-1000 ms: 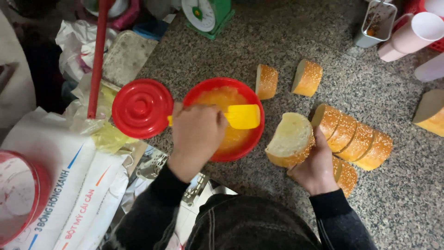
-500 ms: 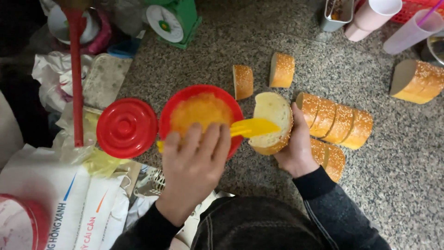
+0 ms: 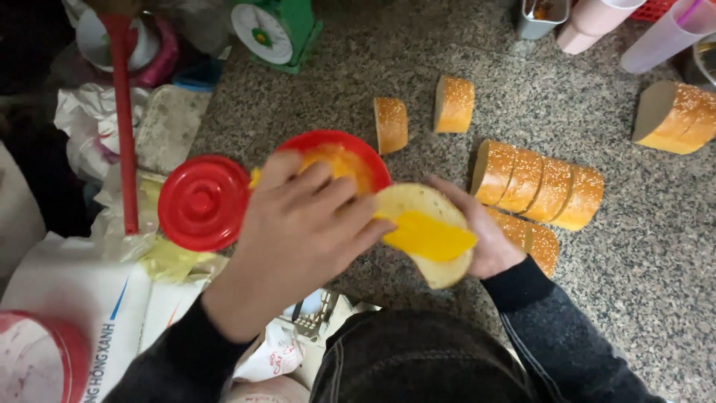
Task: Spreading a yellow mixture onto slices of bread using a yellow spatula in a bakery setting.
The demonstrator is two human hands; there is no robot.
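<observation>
From the head view, I am looking straight down at a speckled grey stone bench. My left hand is clenching around the handle of a yellow spreader, whose flat blade is lying across the cut face of a bread slice. My right hand is grasping that slice from its 3 o'clock side, cupping it underneath with the cut face turned up toward me, fingers showing past its edge. The slice is hovering just at 4 o'clock of a red tub holding orange-yellow spread, and my left knuckles are covering part of the tub's near rim. A red lid is lying flat on the bench, just beside the tub at its 9 o'clock.

At 3 o'clock of the slice, a row of sesame-topped bread slices is leaning together, with more of them lying just behind my right hand. Two separate bread pieces are standing at 12 o'clock of the tub, slightly apart from each other. Another bread chunk is sitting far off at 2 o'clock. A green weighing scale is standing at 11 o'clock, and a red rod is running upright past the lid's 10 o'clock side.
</observation>
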